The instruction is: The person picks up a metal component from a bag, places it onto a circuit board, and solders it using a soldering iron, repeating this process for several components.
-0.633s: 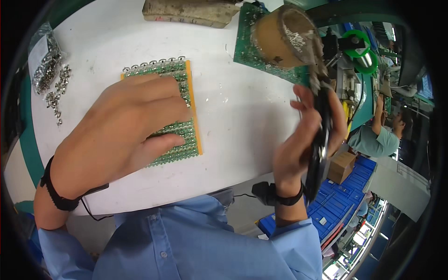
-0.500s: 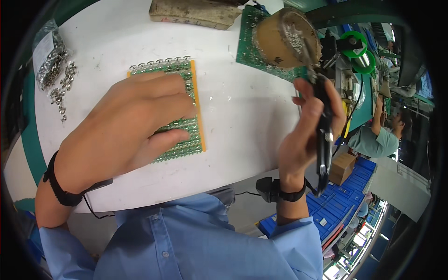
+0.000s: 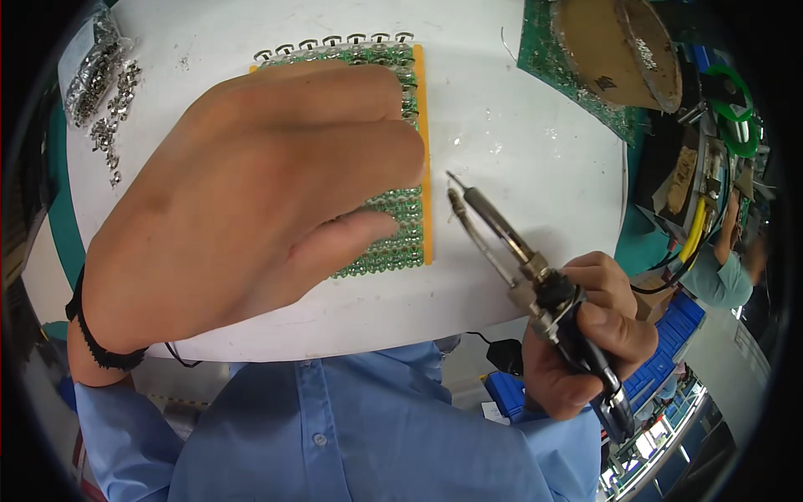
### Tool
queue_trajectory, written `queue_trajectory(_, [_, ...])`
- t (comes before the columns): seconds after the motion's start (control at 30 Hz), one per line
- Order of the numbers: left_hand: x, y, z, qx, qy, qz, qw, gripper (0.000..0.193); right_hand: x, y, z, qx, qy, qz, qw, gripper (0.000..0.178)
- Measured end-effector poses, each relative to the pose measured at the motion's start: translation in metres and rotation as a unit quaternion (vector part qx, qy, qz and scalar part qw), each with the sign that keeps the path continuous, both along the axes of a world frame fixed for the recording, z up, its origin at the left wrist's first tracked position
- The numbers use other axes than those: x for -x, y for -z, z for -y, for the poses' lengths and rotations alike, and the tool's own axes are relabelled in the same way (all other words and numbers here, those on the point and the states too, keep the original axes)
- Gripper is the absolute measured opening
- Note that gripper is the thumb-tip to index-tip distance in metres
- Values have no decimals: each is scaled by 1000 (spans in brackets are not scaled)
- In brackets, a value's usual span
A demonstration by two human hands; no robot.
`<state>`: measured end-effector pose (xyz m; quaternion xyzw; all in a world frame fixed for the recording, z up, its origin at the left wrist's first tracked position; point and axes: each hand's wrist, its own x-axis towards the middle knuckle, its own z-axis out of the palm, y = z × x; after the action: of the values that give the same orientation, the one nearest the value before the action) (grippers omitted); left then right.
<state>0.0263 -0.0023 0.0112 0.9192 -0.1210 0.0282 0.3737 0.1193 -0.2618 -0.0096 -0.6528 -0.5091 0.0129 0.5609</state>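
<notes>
I looked down on a white table (image 3: 519, 109) in a crowded workshop, with small metal parts (image 3: 104, 92) heaped at its far left and a brown tape roll (image 3: 606, 50) at far right. My left hand (image 3: 251, 201) lay flat, fingers spread, pressing a green circuit board (image 3: 400, 226) with an orange right edge. My right hand (image 3: 585, 335), near right, gripped a soldering iron (image 3: 519, 255), its tip just right of the board.
</notes>
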Motion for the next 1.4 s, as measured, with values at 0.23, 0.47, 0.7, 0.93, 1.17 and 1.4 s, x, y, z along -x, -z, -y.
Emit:
queue_trajectory(0.23, [-3,7,2,26,-6,15,1000,39,-3,-2,-4,34,-36,-2,999,49])
queue_trajectory(0.47, [0,3,0,-11,-4,1,1000,39,-3,-3,-5,51,-45,-6,998,51])
queue_trajectory(0.7, [-6,-3,0,-40,25,-31,998,39,-3,-4,-2,60,-54,-5,997,54])
queue_trajectory(0.93, [3,23,4,53,-24,65,996,39,-2,-3,-1,61,-55,-9,997,53])
queue_trajectory(1.17, [2,21,3,43,-17,56,997,39,4,-4,2,42,-19,-33,998,52])
queue_trajectory(1.4, [3,5,0,-22,0,16,1000,39,5,7,-5,-54,62,-16,996,53])
